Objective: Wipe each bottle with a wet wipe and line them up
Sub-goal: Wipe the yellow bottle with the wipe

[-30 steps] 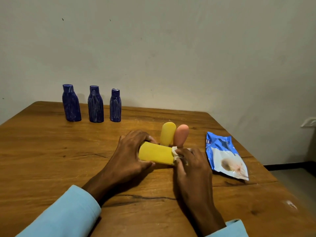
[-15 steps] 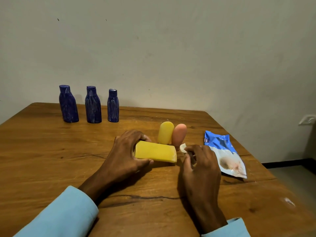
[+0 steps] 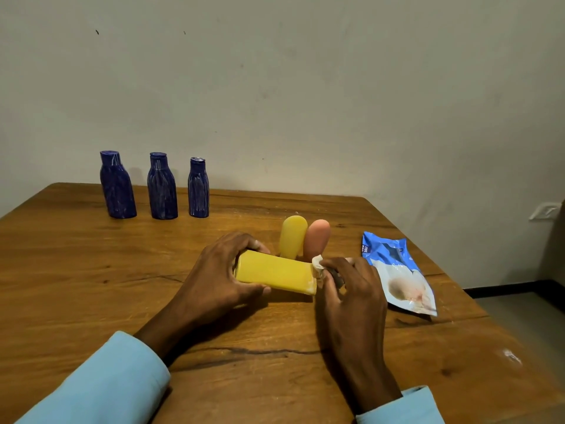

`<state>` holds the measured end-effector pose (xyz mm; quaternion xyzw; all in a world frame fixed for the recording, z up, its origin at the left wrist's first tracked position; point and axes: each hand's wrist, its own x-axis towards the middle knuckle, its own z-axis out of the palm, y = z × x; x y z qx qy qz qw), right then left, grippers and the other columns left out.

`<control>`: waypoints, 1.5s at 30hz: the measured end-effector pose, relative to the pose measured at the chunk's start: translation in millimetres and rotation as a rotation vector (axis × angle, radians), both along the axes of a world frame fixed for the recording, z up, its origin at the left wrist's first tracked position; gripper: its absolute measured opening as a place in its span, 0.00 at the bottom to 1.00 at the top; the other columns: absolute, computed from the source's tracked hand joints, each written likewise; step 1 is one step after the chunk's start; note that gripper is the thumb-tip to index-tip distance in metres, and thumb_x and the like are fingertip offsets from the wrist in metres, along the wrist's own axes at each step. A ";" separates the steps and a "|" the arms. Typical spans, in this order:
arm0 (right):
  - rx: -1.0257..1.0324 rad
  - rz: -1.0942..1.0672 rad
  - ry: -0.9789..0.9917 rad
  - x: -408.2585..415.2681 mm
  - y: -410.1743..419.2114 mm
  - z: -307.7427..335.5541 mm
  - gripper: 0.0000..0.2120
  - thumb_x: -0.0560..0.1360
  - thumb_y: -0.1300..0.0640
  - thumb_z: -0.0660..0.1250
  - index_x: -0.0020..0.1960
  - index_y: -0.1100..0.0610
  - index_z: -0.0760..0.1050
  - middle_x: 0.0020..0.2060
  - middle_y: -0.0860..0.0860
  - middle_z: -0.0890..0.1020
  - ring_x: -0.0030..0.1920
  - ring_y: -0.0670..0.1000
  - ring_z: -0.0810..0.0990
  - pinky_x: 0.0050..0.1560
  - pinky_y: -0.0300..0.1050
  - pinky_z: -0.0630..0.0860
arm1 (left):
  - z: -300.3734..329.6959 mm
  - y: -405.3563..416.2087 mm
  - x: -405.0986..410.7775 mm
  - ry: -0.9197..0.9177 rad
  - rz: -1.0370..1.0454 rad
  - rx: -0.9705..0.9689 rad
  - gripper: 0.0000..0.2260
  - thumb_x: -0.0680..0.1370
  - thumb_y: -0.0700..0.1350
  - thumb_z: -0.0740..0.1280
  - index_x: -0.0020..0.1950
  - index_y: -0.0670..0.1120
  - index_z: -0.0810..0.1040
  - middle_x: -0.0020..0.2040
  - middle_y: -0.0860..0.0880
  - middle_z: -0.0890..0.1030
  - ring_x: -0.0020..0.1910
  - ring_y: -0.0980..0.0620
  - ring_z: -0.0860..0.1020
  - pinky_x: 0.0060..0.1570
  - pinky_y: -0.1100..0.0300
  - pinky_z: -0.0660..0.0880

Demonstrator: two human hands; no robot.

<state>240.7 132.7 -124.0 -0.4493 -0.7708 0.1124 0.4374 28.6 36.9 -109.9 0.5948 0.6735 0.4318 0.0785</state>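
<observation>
Beyond the left hand (image 3: 218, 275), three blue bottles (image 3: 162, 186) stand in a row; that hand grips the yellow bottle (image 3: 275, 272) (lying sideways), while the right hand (image 3: 351, 289) pinches a wet wipe (image 3: 318, 266) against its end.

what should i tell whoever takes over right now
Left hand: gripping the yellow bottle, held on its side just above the table.
Right hand: pinching the wipe against that bottle's right end.
Done, it seems: three blue bottles stand in a row at the far left edge.
Left: finish this bottle, then the upright yellow and pink ones behind it, and add all three to the row.
Wipe pack lies to the right of the right hand.
</observation>
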 end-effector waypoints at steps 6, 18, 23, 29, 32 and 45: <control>-0.035 0.072 -0.044 -0.4 -2.6 1.1 0.16 0.76 0.59 0.74 0.61 0.46 0.84 0.53 0.44 0.78 0.53 0.43 0.74 0.50 0.39 0.77 | 2.8 -2.5 -2.3 -0.031 -0.005 0.014 0.23 0.69 0.51 0.84 0.59 0.61 0.79 0.60 0.65 0.78 0.61 0.66 0.74 0.52 0.61 0.74; -0.001 0.048 0.053 2.0 -5.8 5.0 0.14 0.77 0.62 0.73 0.58 0.48 0.84 0.53 0.45 0.79 0.51 0.41 0.75 0.47 0.28 0.68 | 2.5 -1.8 -8.6 -0.088 0.024 0.014 0.23 0.68 0.51 0.85 0.59 0.60 0.80 0.60 0.66 0.79 0.62 0.71 0.72 0.52 0.62 0.74; 0.011 0.103 0.040 -0.4 -4.0 1.5 0.16 0.77 0.61 0.74 0.61 0.45 0.83 0.52 0.41 0.76 0.52 0.39 0.73 0.48 0.35 0.75 | 3.7 -2.2 -8.1 -0.087 -0.016 -0.020 0.24 0.68 0.50 0.85 0.59 0.61 0.80 0.60 0.70 0.78 0.62 0.70 0.73 0.55 0.60 0.75; 0.027 0.175 -0.039 -0.1 -8.9 0.7 0.11 0.74 0.62 0.73 0.53 0.49 0.85 0.49 0.43 0.77 0.51 0.43 0.75 0.48 0.42 0.78 | 5.3 -4.9 -9.7 -0.087 -0.008 -0.010 0.24 0.68 0.48 0.85 0.60 0.60 0.81 0.60 0.66 0.80 0.62 0.68 0.74 0.55 0.60 0.74; 0.050 0.137 0.055 2.7 -8.8 2.5 0.09 0.74 0.62 0.71 0.48 0.49 0.85 0.47 0.43 0.76 0.50 0.43 0.75 0.45 0.43 0.77 | 5.8 -5.1 -10.4 -0.104 0.002 -0.005 0.24 0.68 0.47 0.85 0.60 0.60 0.81 0.61 0.65 0.80 0.62 0.68 0.74 0.55 0.60 0.74; 0.015 0.263 -0.030 2.1 -13.3 2.1 0.12 0.75 0.63 0.73 0.50 0.47 0.85 0.51 0.40 0.76 0.56 0.39 0.74 0.49 0.32 0.73 | 6.1 -6.5 -15.6 -0.152 0.007 -0.010 0.24 0.67 0.48 0.85 0.59 0.60 0.82 0.60 0.68 0.80 0.61 0.68 0.74 0.58 0.56 0.76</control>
